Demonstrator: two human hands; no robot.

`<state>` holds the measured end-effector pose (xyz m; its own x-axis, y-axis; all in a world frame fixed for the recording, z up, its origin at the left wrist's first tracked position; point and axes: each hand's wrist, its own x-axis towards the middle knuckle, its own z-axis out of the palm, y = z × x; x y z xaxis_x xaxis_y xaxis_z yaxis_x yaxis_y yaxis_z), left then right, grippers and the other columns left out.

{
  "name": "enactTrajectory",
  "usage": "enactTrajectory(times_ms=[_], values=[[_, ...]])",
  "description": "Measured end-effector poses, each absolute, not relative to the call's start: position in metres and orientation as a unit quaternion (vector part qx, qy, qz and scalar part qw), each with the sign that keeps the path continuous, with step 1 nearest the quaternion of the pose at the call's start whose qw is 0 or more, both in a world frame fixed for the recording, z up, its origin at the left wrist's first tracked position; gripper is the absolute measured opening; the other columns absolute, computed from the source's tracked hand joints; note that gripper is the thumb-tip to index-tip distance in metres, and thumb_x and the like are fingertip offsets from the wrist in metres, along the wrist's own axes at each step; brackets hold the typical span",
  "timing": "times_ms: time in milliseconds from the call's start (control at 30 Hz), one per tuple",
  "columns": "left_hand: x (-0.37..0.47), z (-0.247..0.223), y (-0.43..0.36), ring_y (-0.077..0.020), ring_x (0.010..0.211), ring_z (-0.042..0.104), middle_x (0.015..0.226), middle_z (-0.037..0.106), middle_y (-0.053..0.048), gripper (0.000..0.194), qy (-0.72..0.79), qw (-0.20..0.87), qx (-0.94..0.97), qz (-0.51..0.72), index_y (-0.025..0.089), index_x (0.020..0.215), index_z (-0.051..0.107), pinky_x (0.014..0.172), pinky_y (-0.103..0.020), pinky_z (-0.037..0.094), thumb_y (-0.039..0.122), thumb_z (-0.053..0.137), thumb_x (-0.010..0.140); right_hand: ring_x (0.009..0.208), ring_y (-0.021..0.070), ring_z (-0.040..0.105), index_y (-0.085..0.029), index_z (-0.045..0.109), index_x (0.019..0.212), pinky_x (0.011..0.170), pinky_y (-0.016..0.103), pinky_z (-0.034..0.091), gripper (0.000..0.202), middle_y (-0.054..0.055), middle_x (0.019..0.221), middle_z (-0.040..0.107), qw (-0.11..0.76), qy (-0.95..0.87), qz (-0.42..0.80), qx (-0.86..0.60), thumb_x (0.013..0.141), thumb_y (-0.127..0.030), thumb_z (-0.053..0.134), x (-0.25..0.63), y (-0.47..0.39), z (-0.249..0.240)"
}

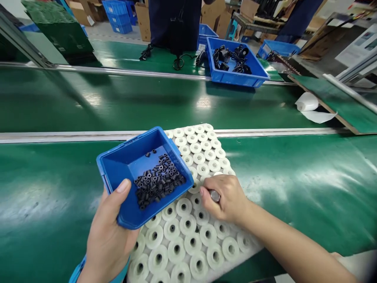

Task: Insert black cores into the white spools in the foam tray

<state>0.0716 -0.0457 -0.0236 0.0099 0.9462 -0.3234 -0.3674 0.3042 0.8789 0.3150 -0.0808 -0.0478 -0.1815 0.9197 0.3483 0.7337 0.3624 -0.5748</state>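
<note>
A small blue bin [114, 165] is in my left hand [110, 232], the thumb over its near edge. Many short black tubular pieces [159, 181] lie heaped inside it, toward the right. Under the bin and to its right is a white tray [247, 251] filled with rows of pale ring-shaped parts [176, 249]. Dark centres show in many of the nearer rings. My right hand [224, 198] is closed over the tray's right side, around a tool with a round metal end [215, 195]; the rest of the tool is hidden by the fingers.
A pale rail [59, 136] crosses the green work surface [294, 188] behind the tray. On the far side stands a blue crate [238, 80] of black cabled parts. Green boards [61, 31] are stacked far left; a white roll [307, 102] lies right. A person in dark clothing [173, 23] stands opposite.
</note>
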Motion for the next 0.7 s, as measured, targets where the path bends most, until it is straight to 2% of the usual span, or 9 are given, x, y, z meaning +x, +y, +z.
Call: enactTrajectory(times_ms=[167, 433, 567, 700], values=[[0.078, -0.016, -0.045, -0.0327, 0.149, 0.052, 0.147, 0.069, 0.004, 0.053, 0.458, 0.643, 0.268, 0.552, 0.034, 0.151, 0.059, 0.123, -0.042, 0.051, 0.041, 0.065, 0.098, 0.047, 0.0098, 0.035, -0.023, 0.039, 0.062, 0.052, 0.027, 0.025, 0.033, -0.005, 0.05, 0.04, 0.331, -0.743, 0.134, -0.566, 0.093, -0.031, 0.048, 0.311, -0.078, -0.049], [0.078, -0.01, -0.043, -0.0306, 0.141, 0.061, 0.14, 0.073, 0.003, 0.057, 0.432, 0.658, 0.262, 0.558, 0.036, 0.148, 0.061, 0.117, -0.037, 0.055, 0.037, 0.075, 0.093, 0.046, 0.0087, 0.034, -0.021, 0.047, 0.061, 0.05, 0.025, 0.026, 0.04, -0.007, 0.049, 0.038, 0.302, -0.739, 0.148, -0.583, 0.099, -0.034, 0.054, 0.32, -0.077, -0.035], [0.079, -0.007, -0.044, -0.0317, 0.142, 0.059, 0.137, 0.075, 0.005, 0.061, 0.478, 0.641, 0.221, 0.558, 0.038, 0.144, 0.064, 0.117, -0.037, 0.055, 0.038, 0.081, 0.085, 0.047, 0.009, 0.039, -0.021, 0.044, 0.059, 0.051, 0.026, 0.03, 0.043, -0.005, 0.051, 0.043, 0.341, -0.739, 0.129, -0.567, 0.101, -0.028, 0.05, 0.323, -0.084, -0.025], [0.066, -0.035, -0.045, -0.0351, 0.141, 0.06, 0.137, 0.075, 0.007, 0.067, 0.505, 0.635, 0.213, 0.544, 0.042, 0.149, 0.059, 0.117, -0.045, 0.056, 0.042, 0.079, 0.086, 0.048, 0.0101, 0.049, -0.02, 0.057, 0.068, 0.052, 0.027, 0.036, 0.034, -0.003, 0.055, 0.056, 0.401, -0.729, 0.108, -0.544, 0.1, -0.022, 0.049, 0.331, -0.097, -0.001]])
